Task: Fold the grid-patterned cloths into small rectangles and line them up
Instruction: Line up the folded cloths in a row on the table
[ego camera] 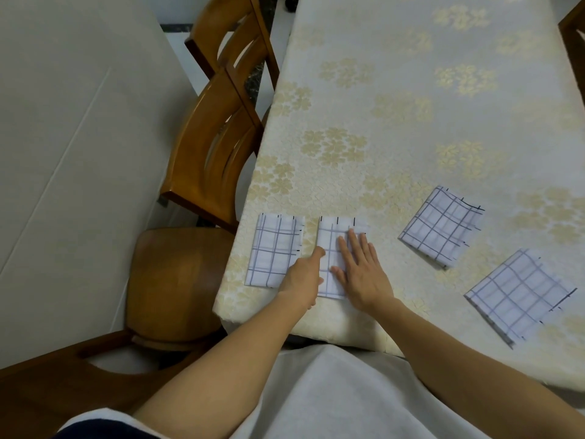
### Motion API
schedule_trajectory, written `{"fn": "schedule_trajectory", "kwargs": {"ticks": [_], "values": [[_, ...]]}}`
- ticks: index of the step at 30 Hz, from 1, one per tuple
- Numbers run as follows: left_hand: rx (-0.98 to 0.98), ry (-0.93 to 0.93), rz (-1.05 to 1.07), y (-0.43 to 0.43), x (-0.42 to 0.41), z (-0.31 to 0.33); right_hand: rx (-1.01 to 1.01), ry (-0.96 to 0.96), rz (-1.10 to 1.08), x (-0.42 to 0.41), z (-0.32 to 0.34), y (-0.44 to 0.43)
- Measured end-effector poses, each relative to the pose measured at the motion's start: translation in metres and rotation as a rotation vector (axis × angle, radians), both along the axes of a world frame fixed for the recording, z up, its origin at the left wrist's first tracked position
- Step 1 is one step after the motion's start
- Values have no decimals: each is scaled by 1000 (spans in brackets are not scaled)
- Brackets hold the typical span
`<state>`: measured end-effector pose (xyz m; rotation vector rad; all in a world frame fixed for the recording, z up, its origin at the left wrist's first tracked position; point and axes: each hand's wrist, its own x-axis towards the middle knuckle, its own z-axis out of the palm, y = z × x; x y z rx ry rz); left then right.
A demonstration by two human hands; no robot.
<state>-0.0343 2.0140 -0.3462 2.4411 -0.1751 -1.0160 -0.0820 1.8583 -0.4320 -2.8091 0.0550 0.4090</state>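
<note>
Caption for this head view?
Left hand and right hand rest on second cloth beside first cloth; third cloth and fourth cloth lie askew.

Long table under and beyond the right hand (361, 274), covered by a cream tablecloth with gold flower clusters (411, 106); soft glare toward its far end. Left of the left hand (302, 277): brown wooden chair with curved slatted back (202, 153), seat against the table edge. Second matching wooden chair (234, 36) farther out behind it. Pale beige tiled floor (63, 153) left of both. Brown wooden edge (573, 30) far right, unclear what.
</note>
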Motion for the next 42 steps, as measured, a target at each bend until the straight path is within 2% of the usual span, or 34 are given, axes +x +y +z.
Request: {"fn": "schedule_trajectory", "kwargs": {"ticks": [8,14,17,20,24,31,36,42], "values": [[39,-40,-35,3,3,-3,-47,-29,58,0,-3,-7],[278,-308,-435,-8,11,-1,-42,-38,21,1,-2,-16],[311,-427,-575,-19,13,-5,-31,-32,-35,6,-2,-24],[312,-300,-629,-25,27,-9,-52,-56,-61,13,2,-29],[442,-198,-724,-30,39,-21,-19,-133,56,21,10,-19],[583,-200,-766,-44,45,-24,-21,-18,79,12,3,-32],[621,-212,-797,-46,48,-25,-66,104,235,18,11,-48],[656,-215,-825,-43,50,-29,-133,167,238,21,17,-42]]}}
